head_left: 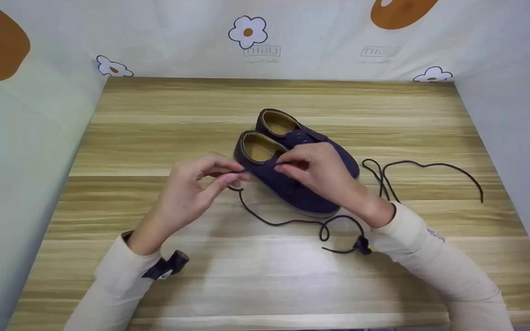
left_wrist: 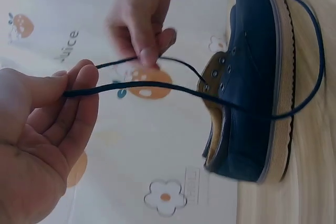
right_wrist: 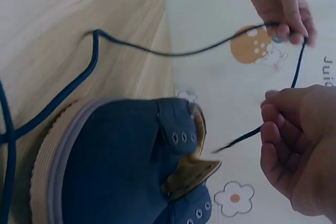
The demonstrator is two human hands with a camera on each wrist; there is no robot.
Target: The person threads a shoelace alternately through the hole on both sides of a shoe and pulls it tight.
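1. A pair of navy shoes stands on the wooden bench point(head_left: 108, 285). The near shoe point(head_left: 288, 186) is the one being laced, and the far shoe point(head_left: 292, 131) sits just behind it, touching.
2. The left hand point(head_left: 187, 193) pinches one run of the dark shoelace point(head_left: 288, 222) between thumb and forefinger, with the fingers curled on it. The slack trails over the bench in front of the shoe.
3. The right hand point(head_left: 315, 168) is over the shoe's throat, its fingers pressed together on the other end of the lace near the eyelets point(left_wrist: 220, 77).
4. The wrist views show the lace in the air between the two hands beside the open top of the shoe.
5. To do this step well, I judge that the tip should be held close to its end so it stays stiff as it is aimed squarely at an eyelet.
6. The left hand should keep gentle tension so the slack does not knot or drag the shoe.
7. A second lace point(head_left: 423, 172) lies loose on the bench to the right, well apart. It is best left there so it does not tangle with this one.
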